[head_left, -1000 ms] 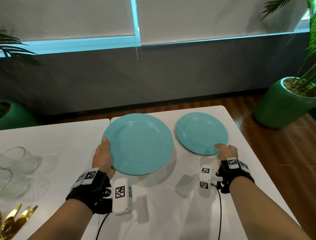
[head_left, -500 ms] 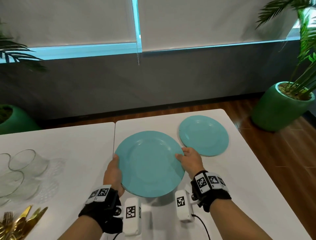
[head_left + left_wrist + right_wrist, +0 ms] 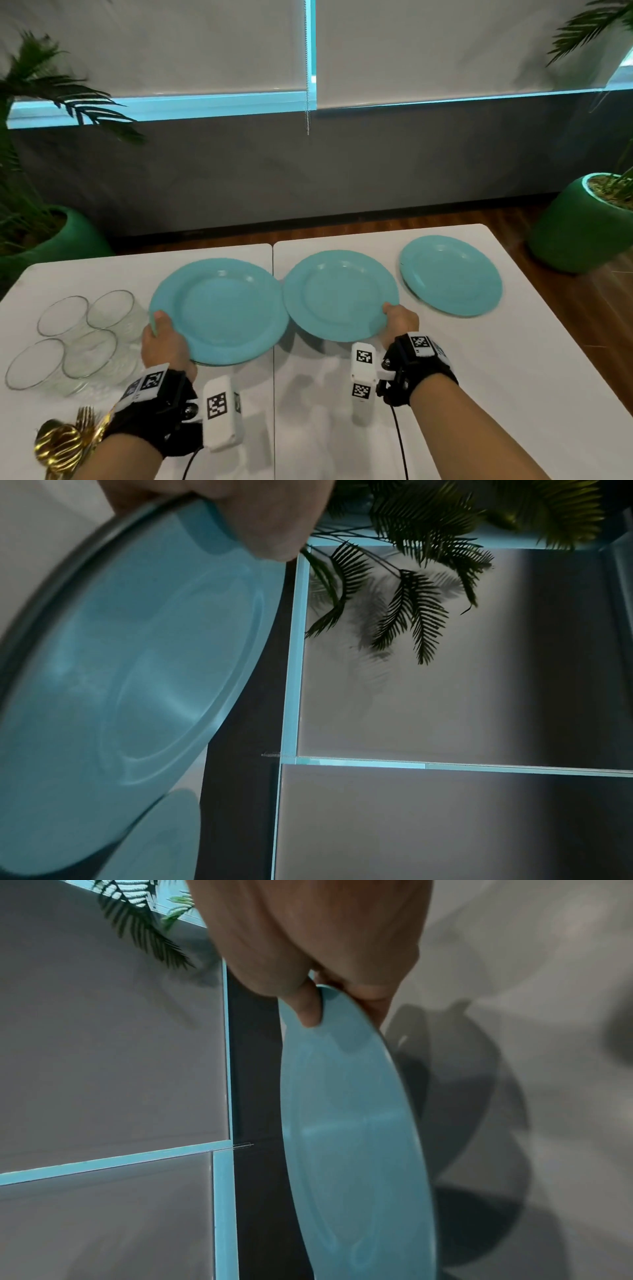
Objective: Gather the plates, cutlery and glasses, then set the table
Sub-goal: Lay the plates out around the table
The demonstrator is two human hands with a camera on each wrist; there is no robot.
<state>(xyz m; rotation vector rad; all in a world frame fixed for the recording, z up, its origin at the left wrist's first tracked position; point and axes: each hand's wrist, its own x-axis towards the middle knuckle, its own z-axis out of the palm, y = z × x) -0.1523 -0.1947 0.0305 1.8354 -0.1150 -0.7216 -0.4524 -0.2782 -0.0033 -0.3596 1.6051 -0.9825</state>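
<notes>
Head view, left to right. At 9 o'clock on the white table (image 3: 496, 370), four clear glasses (image 3: 77, 337) stand grouped together; the gold cutlery (image 3: 65, 442) lies at 7 o'clock, partly hidden by the left forearm. The left hand (image 3: 166, 346) pinches the 8 o'clock rim of the left plate (image 3: 219, 310), thumb on top and fingers beneath; a second rim edge shows under this plate, so it may be more than one. The left wrist view confirms the thumb (image 3: 260, 520) lying over the rim. Just right of it, the middle plate (image 3: 340, 294) is held above the table, its shadow cast below; its edge meets the left plate's edge near the seam between the two tabletops. The right hand (image 3: 400, 320) pinches this plate at its 4 o'clock rim, thumb (image 3: 308, 1007) on the upper face and fingers under. The right plate (image 3: 450, 274) lies flat at 2 o'clock, apart from both hands. Green plant pots (image 3: 582, 226) stand on the floor at either side.
</notes>
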